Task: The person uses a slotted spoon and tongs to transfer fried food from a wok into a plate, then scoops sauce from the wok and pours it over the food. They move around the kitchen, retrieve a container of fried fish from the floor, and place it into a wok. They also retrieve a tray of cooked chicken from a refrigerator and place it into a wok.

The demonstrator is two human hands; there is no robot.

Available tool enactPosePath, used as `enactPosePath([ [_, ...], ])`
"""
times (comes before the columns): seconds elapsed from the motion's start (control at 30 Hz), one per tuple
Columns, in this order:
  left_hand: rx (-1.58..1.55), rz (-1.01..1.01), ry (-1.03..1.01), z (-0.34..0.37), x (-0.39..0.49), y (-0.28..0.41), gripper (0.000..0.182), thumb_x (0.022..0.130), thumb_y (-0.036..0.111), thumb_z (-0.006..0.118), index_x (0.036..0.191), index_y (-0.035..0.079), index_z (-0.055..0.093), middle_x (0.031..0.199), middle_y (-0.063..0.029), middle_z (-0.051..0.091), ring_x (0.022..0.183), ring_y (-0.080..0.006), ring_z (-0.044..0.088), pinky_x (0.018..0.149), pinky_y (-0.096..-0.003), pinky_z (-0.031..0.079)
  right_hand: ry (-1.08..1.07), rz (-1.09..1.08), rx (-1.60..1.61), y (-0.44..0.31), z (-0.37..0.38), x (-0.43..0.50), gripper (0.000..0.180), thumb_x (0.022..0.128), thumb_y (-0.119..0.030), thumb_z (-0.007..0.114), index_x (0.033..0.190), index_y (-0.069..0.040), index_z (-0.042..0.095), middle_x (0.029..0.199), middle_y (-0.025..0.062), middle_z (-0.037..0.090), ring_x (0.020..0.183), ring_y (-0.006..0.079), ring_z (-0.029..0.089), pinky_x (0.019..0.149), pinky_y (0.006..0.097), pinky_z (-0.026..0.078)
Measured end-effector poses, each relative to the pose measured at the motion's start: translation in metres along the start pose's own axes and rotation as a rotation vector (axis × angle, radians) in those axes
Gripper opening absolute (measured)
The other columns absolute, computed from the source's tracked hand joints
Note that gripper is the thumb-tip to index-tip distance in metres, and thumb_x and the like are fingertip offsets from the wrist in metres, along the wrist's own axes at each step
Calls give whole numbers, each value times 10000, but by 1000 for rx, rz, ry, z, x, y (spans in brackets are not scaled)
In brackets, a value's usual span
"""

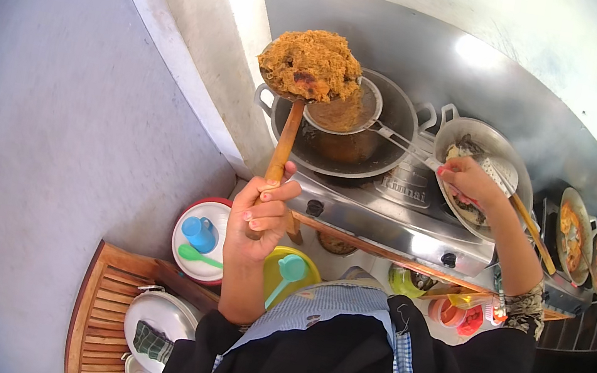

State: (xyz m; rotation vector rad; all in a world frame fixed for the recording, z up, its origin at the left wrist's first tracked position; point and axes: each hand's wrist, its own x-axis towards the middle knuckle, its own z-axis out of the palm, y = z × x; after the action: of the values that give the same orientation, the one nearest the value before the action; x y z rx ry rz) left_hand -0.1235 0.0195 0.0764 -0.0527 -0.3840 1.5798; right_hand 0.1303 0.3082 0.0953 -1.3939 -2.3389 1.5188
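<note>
My left hand [258,221] grips the wooden handle [285,140] of a skimmer or ladle, raised at the wok's left side. A heap of golden-brown, shredded-looking fried food [312,65], darker in one spot, covers most of its head. In my right hand [469,181] is the handle of a round wire strainer [371,104], which spans the dark wok [389,166]. Some brown crumbs or food lie in the strainer, partly hidden behind the heap. Brown liquid shows at the wok's bottom. The wok sits on the left burner of a steel Rinnai gas stove [397,225].
To the right, a second pan [525,169] holds dark and pale food and a perforated spatula [503,172]. Steam or smoke rises nearby. Further right are pans of orange food [572,230]. A wall [80,122] bounds the left; a wooden slatted rack [107,320] holds lidded pots.
</note>
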Motion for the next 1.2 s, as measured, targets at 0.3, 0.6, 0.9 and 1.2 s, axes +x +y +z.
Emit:
enactPosePath([
  [0.3,-7,6,17,-2,-2,1,379,898,62,296,1242,-96,303,778,-93,404,440,-105,469,390,-239,478,536,-289,-994,-29,-58,-3,212,791,-196,595,860,-2,647,722,168,645,699,323,648,644,408,523],
  [0.6,-13,4,9,-1,-2,0,377,903,65,294,1242,-98,306,782,-93,404,445,-106,473,397,-237,482,318,-199,-1002,-33,-36,7,222,763,-183,596,856,7,666,774,208,661,724,342,656,669,426,522],
  [0.9,0,15,0,2,0,0,376,899,65,301,1239,-94,301,785,-92,405,447,-107,478,401,-247,490,-30,49,-215,15,1,23,206,867,-207,612,854,-2,604,558,67,533,412,134,474,362,297,341],
  [1.2,21,7,-14,7,2,-2,371,905,58,299,1244,-93,279,781,-91,405,444,-107,484,397,-241,486,-28,9,-2,26,45,35,243,869,-231,621,874,12,602,592,60,529,401,110,422,357,277,313],
])
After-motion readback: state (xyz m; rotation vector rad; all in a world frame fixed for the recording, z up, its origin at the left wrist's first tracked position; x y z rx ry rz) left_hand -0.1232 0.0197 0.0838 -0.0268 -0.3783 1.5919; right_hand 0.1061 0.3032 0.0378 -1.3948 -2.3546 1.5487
